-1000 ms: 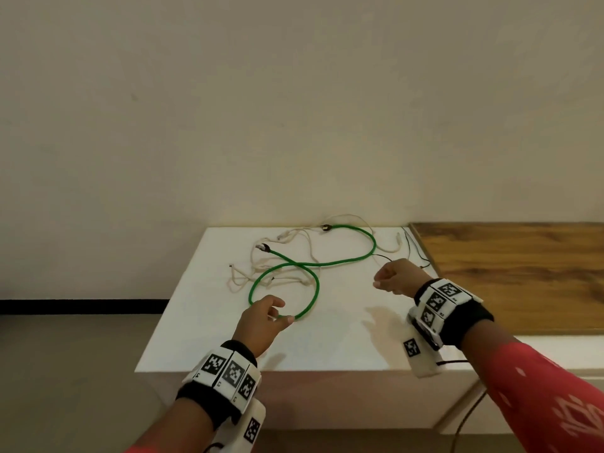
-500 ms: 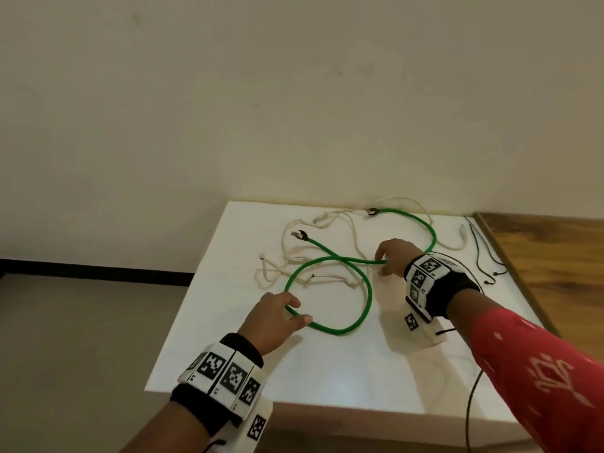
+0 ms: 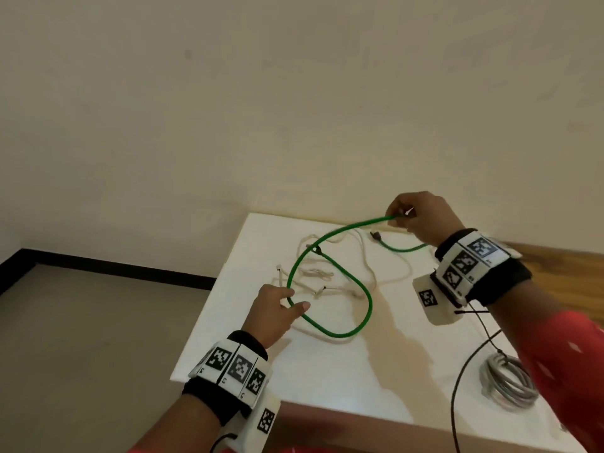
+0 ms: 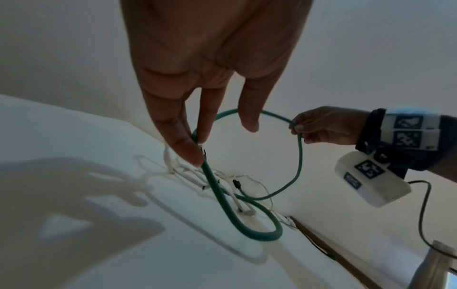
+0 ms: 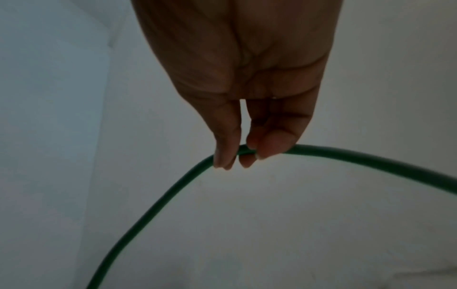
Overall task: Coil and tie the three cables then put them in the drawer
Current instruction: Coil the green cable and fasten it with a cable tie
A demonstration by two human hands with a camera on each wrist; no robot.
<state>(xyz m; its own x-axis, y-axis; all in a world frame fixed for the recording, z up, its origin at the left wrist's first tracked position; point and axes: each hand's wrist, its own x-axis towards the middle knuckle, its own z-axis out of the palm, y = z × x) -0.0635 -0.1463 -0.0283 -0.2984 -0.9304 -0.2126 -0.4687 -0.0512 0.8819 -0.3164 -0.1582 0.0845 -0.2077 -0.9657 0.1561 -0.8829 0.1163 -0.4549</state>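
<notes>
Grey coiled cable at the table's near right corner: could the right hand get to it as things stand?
Probably not at once: the right hand is pinching the green cable above the table's far edge, but nothing lies over the grey coil.

No readable words, brands or numbers appear anywhere; only black-and-white square marker patterns stand on the wristbands [image 3: 470, 259] and small white boxes [image 3: 436, 300] at both wrists.

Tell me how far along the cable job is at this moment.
Done: a grey cable already lies coiled at the table's near right; whether tied is unclear. In hand: the left hand and right hand both pinch the green cable, shaping a loop. Left: the white cable lies loose; no drawer in view.
</notes>
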